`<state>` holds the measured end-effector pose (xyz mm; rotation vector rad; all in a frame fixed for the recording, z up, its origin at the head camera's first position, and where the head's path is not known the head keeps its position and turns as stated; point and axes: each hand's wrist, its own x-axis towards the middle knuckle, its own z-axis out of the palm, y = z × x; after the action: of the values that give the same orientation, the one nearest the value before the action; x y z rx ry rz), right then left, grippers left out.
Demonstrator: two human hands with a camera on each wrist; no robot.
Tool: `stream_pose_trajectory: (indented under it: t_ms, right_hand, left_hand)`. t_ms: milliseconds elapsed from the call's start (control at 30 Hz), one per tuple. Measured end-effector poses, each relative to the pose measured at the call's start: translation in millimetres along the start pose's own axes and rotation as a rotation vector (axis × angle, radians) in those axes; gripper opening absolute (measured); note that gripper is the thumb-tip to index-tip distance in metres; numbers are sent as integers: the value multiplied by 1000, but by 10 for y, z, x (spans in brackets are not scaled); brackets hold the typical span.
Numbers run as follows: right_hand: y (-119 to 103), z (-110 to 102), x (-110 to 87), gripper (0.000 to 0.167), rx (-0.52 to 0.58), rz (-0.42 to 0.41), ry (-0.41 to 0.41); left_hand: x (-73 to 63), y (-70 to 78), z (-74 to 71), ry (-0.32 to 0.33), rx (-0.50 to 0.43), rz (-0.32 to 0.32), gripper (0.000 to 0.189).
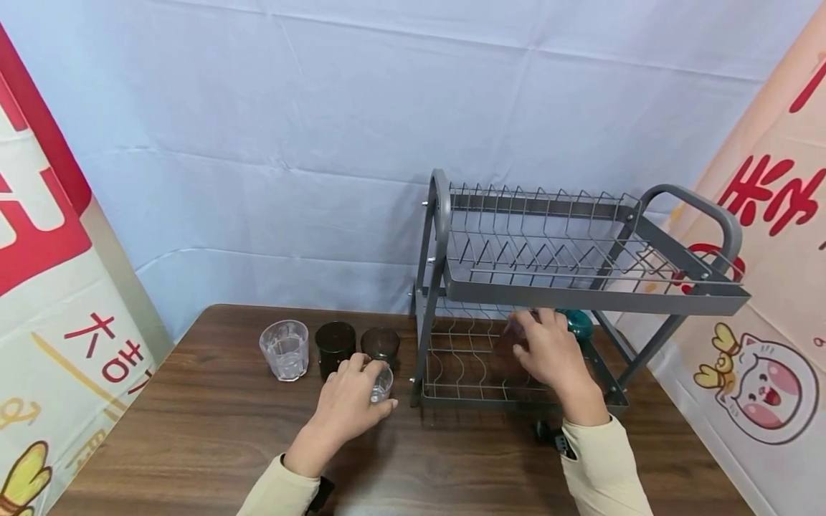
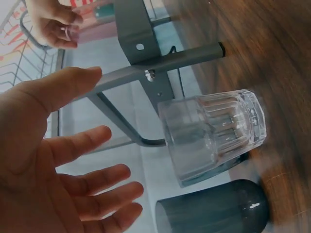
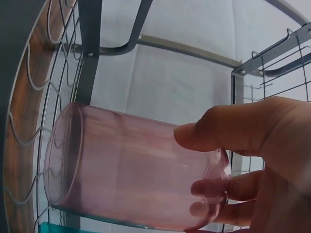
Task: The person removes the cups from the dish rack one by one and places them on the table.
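In the head view, part of the small clear glass (image 1: 382, 387) is being covered by the left hand (image 1: 351, 398). The pink glass (image 3: 131, 165), being held under the upper tier of the grey rack (image 1: 594, 296), is being partly masked by the right hand (image 1: 556, 355) and is being blended into the wires. A teal object (image 1: 578, 325) just beyond the right hand is being cut across by hand and rack; its kind cannot be told.

The wood-grained table (image 1: 193, 444) is being seen beneath both hands, the rack being carried on it around the right one. Beyond the left hand, a dark tumbler (image 1: 332, 333) and a dark glass (image 1: 381, 340) are being set side by side, with a larger clear glass (image 1: 286, 351) farther left. A pale blue cloth (image 1: 323, 179) is being hung behind, flanked by printed panels (image 1: 774, 287).

By the left wrist view, thumb and fingers of the left hand are being held spread, a gap being shown before the small clear glass; from the head, this gap is being lost. By the right wrist view, the pink glass is being clamped between right thumb and fingers, the fingers being seen through its wall. Whether the rack's lower wires are being touched cannot be told.
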<state>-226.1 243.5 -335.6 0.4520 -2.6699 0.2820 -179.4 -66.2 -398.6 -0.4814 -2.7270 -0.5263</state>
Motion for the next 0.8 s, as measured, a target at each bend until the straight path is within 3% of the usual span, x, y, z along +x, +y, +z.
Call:
stream_pose_trajectory:
  t_ms: [300, 567, 800]
  right_hand:
    - [-118, -72, -95, 40, 13, -39, -4]
    - [-191, -94, -216, 43, 67, -64, 23]
    - [-254, -113, -330, 46, 90, -146, 98]
  left_hand:
    - [-50, 68, -39, 17, 87, 19, 55]
    - [-94, 124, -57, 12, 84, 36, 53]
    - [-149, 162, -73, 4, 48, 52, 54]
